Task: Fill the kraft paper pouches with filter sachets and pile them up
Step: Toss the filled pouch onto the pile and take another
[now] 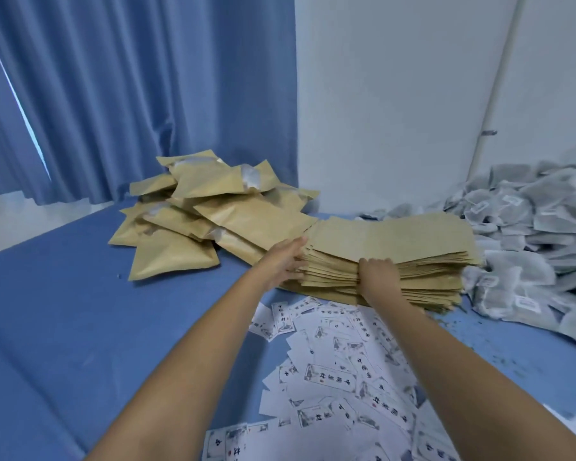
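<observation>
Left hand (pixel 285 257): fingers nearly straight, laid flat against the left end of the stack of empty kraft pouches (pixel 389 241), gripping nothing.
Right hand (pixel 378 277): fingers curled over the stack's near edge, thumb side down, clutching a thick sheaf of the flat pouches.
Stack of empty kraft pouches: lies flat toward the far side of the blue surface (pixel 64 311), close to the white wall (pixel 379 94), its layers fanned slightly along the near edge.
Filled pouches (pixel 207 214): a loose, overlapping pile just left of the stack, touching its left end, in front of the blue curtain (pixel 113 94).
Filter sachets (pixel 539 234): a grey-white heap along the right edge, pressing against the stack's right end.
Printed paper slips (pixel 340 371): scattered white slips between the forearms, running from the stack's near edge toward the near edge of the surface.
Loose specks (pixel 499 347): dark crumbs strewn on the blue cloth beside the sachets.
</observation>
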A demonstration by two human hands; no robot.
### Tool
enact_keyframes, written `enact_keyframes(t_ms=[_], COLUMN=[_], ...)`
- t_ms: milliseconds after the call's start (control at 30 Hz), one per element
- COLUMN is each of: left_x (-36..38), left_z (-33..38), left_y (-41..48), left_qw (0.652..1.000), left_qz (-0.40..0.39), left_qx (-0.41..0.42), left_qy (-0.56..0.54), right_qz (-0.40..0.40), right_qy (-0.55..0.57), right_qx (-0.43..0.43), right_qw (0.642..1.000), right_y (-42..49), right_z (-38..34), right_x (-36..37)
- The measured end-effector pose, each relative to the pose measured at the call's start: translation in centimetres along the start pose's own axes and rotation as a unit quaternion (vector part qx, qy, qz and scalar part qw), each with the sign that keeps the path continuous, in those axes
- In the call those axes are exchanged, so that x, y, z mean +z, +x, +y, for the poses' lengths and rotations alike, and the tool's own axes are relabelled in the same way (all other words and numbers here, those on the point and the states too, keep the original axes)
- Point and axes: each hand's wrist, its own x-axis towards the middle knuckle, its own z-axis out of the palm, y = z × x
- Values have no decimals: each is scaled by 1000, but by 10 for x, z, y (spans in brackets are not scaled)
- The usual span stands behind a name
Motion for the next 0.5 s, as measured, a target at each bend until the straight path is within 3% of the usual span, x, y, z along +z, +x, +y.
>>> enact_keyframes(t_ms=[100, 167, 200, 267, 300, 333, 400, 500], left_x=[27, 40, 44, 48, 51, 55, 69, 93], left_z=[-14, -24, -28, -37, -40, -42, -47, -54], left_y=[2, 1, 1, 0, -1, -2, -5, -17], left_qw=[993, 961, 916, 747, 675, 630, 579, 538], left_qz=[13, 32, 28, 21, 18, 20, 34, 28], left_qx=[31, 103, 155, 253, 279, 282, 284, 325], left_qy=[115, 253, 369, 615, 683, 723, 764, 777], right_qz=[45, 52, 40, 14, 23, 48, 121, 154], right_qy=[-4, 9, 10, -11, -27, -42, -32, 121], right_qx=[-36, -36, -16, 37, 36, 15, -28, -93], right_qw=[998, 998, 999, 999, 999, 998, 992, 976], right_y=[-4, -4, -6, -14, -22, -29, -50, -91], right_z=[7, 7, 7, 10, 13, 18, 27, 37], right_x=[-2, -4, -4, -4, -4, -4, -12, -17])
